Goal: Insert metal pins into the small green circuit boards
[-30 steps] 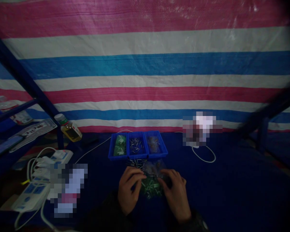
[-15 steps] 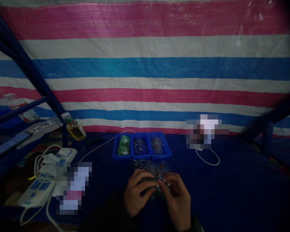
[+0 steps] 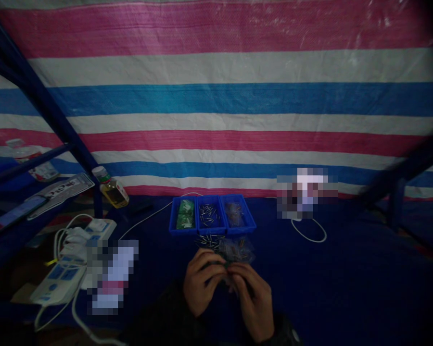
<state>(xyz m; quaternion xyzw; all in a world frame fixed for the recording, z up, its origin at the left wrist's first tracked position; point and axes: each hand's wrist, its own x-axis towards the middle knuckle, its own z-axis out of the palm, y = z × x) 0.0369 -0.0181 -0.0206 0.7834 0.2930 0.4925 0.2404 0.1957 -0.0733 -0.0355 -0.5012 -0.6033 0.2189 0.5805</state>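
My left hand [image 3: 204, 283] and my right hand [image 3: 254, 298] meet close together above the blue surface, fingertips pinched. Between them is a small greenish plastic packet [image 3: 226, 265], mostly hidden by my fingers. Just beyond my fingers lie clear plastic bags [image 3: 238, 250] with small brownish pieces inside. A loose pile of thin metal pins or screws [image 3: 210, 241] sits to their left. Behind these stand joined blue bins: the left bin [image 3: 171, 226] holds green packets, the middle bin [image 3: 211, 231] metal pins, the right bin [image 3: 251, 226] clear bags with brownish pieces.
To the left are a white power strip [image 3: 54, 287] with plugs and cables, a blurred-out phone-like item [image 3: 111, 278], and a bottle of yellow liquid [image 3: 112, 191]. A blurred object [image 3: 306, 192] with a white cable [image 3: 323, 235] is at back right. Blue metal bars [image 3: 63, 127] frame the space.
My hands have drawn closer together, the right one moving left. The packet is now more covered by my fingers, and the clear bags beyond show more fully.
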